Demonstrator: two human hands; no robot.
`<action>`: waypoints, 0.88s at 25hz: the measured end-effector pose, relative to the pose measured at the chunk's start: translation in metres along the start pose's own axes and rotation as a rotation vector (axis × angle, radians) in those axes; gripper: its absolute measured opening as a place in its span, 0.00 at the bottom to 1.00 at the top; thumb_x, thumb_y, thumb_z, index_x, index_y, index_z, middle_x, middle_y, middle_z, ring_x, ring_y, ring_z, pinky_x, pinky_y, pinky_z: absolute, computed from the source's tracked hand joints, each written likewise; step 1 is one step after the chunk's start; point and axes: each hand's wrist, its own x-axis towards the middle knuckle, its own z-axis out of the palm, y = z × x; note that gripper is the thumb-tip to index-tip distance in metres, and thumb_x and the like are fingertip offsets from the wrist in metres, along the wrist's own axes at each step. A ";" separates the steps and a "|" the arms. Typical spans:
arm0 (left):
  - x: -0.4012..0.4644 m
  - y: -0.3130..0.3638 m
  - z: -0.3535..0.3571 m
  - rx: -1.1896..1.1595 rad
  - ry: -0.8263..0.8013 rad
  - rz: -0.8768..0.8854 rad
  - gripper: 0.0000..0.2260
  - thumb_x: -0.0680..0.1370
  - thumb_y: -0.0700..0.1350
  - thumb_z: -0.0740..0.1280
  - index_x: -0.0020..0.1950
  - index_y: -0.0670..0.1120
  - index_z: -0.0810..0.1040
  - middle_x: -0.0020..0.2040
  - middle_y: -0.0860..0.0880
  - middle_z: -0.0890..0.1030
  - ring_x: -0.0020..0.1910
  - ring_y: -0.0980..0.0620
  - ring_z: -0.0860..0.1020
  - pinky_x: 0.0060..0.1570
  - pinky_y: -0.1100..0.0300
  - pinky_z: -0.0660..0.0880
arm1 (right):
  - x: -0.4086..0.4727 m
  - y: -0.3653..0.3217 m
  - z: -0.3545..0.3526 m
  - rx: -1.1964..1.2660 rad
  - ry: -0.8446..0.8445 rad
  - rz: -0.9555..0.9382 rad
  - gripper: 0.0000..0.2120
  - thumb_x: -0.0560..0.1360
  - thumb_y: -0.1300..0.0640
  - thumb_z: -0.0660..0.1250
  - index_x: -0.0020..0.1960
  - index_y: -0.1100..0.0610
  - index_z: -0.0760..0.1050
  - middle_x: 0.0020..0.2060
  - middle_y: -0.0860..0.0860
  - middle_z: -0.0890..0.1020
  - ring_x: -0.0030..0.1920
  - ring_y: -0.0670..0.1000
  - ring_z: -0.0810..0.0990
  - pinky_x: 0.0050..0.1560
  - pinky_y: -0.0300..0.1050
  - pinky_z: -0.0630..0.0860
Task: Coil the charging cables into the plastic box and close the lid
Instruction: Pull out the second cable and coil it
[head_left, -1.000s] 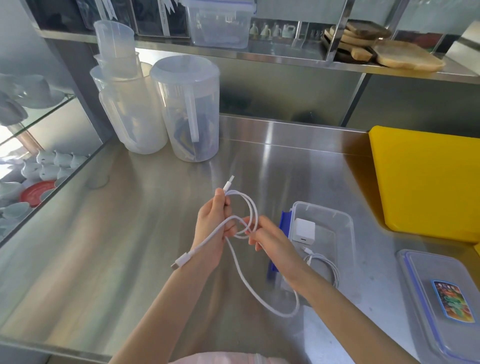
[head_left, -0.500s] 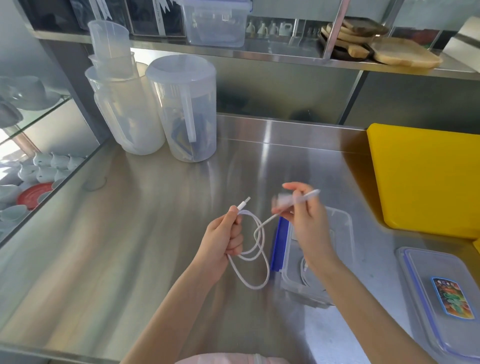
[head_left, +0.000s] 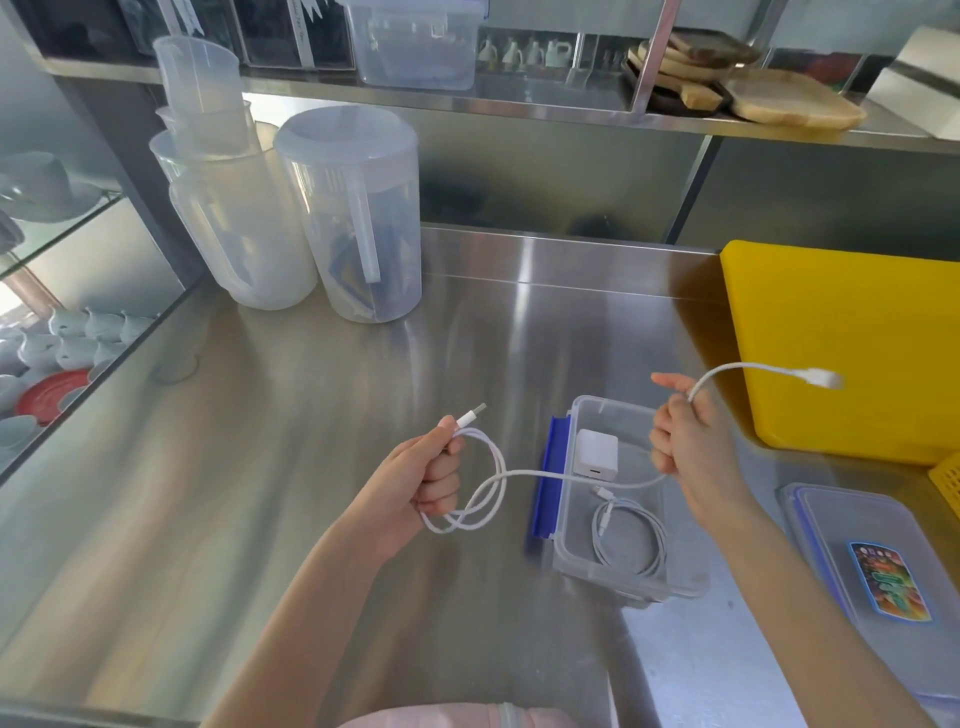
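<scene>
left hand (head_left: 426, 480) grips cable (head_left: 498, 480) | right hand (head_left: 685, 441) grips it | lid (head_left: 878, 561) sticker (unreadable)

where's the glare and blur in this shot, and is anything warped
Head view: bright streaky glare on the steel counter; motion blur on the cable plug at its far end beyond the right hand; the left hand and plastic box stay fairly sharp; wide-angle lens bows the shelf.

Person seen from a head-worn camera: the left hand (head_left: 423, 480) and right hand (head_left: 688, 441) are showing bare, with both forearms uncovered up to the lower frame edge. A pale pink garment (head_left: 447, 717), possibly a top or apron, is appearing at bottom centre.
</scene>
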 end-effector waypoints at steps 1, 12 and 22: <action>0.000 0.001 0.000 0.014 -0.013 0.003 0.16 0.79 0.50 0.55 0.33 0.47 0.67 0.20 0.58 0.57 0.19 0.57 0.51 0.17 0.69 0.55 | 0.003 0.007 -0.003 -0.084 -0.001 0.017 0.12 0.79 0.61 0.51 0.53 0.53 0.71 0.26 0.48 0.68 0.21 0.42 0.65 0.18 0.33 0.61; 0.004 0.013 -0.021 0.057 0.128 0.099 0.16 0.79 0.51 0.57 0.33 0.46 0.69 0.21 0.56 0.59 0.19 0.58 0.59 0.24 0.68 0.64 | 0.002 0.034 -0.019 -0.597 -0.019 -0.100 0.12 0.79 0.58 0.52 0.55 0.58 0.72 0.35 0.51 0.75 0.32 0.49 0.71 0.37 0.42 0.65; -0.006 0.023 -0.025 -0.102 0.077 0.071 0.19 0.79 0.52 0.56 0.28 0.49 0.65 0.21 0.57 0.58 0.17 0.60 0.58 0.17 0.69 0.59 | -0.030 0.008 0.036 -0.576 -0.440 -0.309 0.13 0.78 0.60 0.55 0.53 0.52 0.78 0.32 0.42 0.75 0.30 0.44 0.73 0.32 0.29 0.66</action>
